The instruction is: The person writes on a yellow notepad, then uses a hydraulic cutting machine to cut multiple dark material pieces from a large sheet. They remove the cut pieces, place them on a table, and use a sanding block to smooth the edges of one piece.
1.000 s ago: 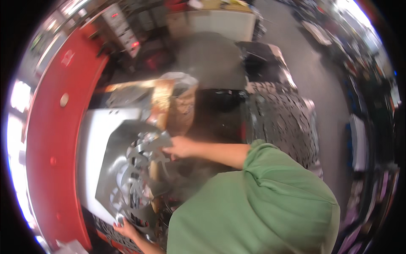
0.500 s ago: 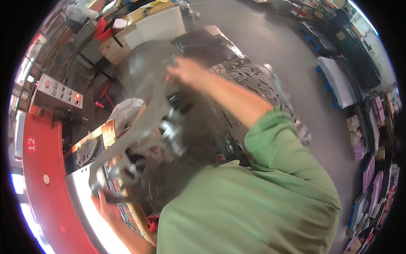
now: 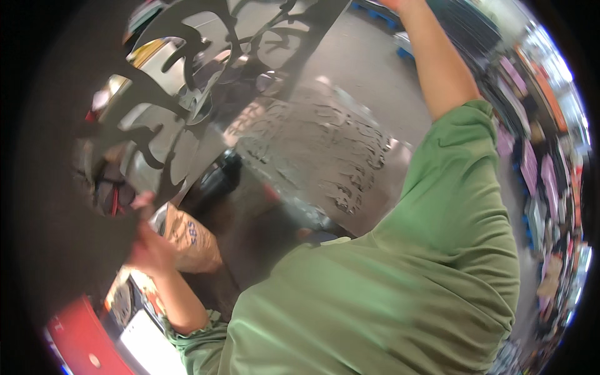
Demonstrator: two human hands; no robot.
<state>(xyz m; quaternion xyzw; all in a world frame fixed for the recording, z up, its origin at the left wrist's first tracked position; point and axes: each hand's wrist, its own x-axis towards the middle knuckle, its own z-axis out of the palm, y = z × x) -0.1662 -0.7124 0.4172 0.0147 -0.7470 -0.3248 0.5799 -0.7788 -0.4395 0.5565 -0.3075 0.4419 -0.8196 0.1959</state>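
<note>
A large dark, flexible-looking sheet (image 3: 150,94) with curved cut-outs is raised in front of me, filling the upper left of the view. At its lower edge my left hand (image 3: 150,247) is closed on the sheet, its fingers partly blurred and in shadow. My right arm reaches far up, and only a sliver of my right hand (image 3: 395,4) shows at the top rim; its fingers are out of the picture. Below and beyond the raised sheet lies another dark sheet or stack with similar cut-outs (image 3: 325,159), smeared by motion.
A brown paper bag (image 3: 195,244) stands by my left forearm. At the lower left are a red machine surface (image 3: 87,340) and a bright white panel (image 3: 153,344). Shelves and stacks of flat sheets, some pink (image 3: 530,169), line the right side. A blue pallet (image 3: 405,55) sits at the far end.
The cut-out sheet has been lifted and spread higher, toward the upper left. My right hand has gone up and right to the top rim; my left hand has risen. The view has turned.
</note>
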